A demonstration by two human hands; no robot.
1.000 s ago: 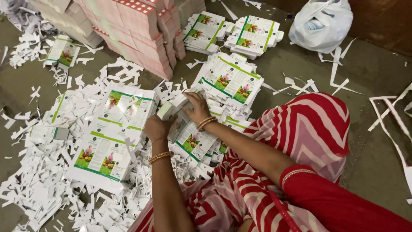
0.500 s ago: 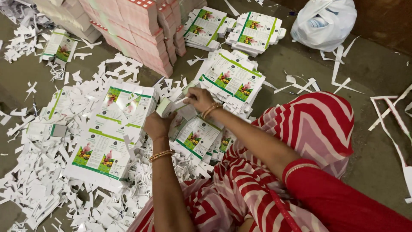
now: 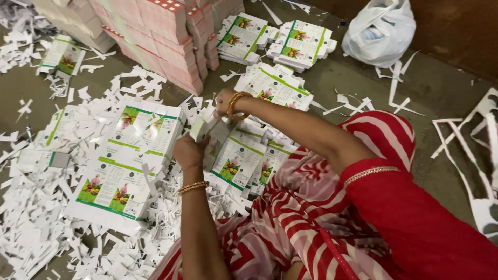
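My left hand (image 3: 188, 151) grips the near end of a thick stack of flat white carton blanks (image 3: 200, 128) held on edge. At the stack's far end my right hand (image 3: 224, 101), gold bangles on its wrist, holds the top. Under both hands lies a spread of printed blanks (image 3: 239, 155) with green stripes and fruit pictures. A large printed sheet (image 3: 124, 161) lies just left of my left hand on a bed of white paper trimmings (image 3: 36, 218).
Stacks of pink and white flat cartons (image 3: 161, 36) stand at the back. More piles of printed blanks (image 3: 303, 44) lie behind, with another pile (image 3: 275, 85) nearer. A white plastic bag (image 3: 381, 31) sits at the back right. Long paper strips (image 3: 477, 150) litter the right floor.
Both hands have kept hold of the stack of blanks and shifted slightly. My right hand has moved from beside the stack to its far top end.
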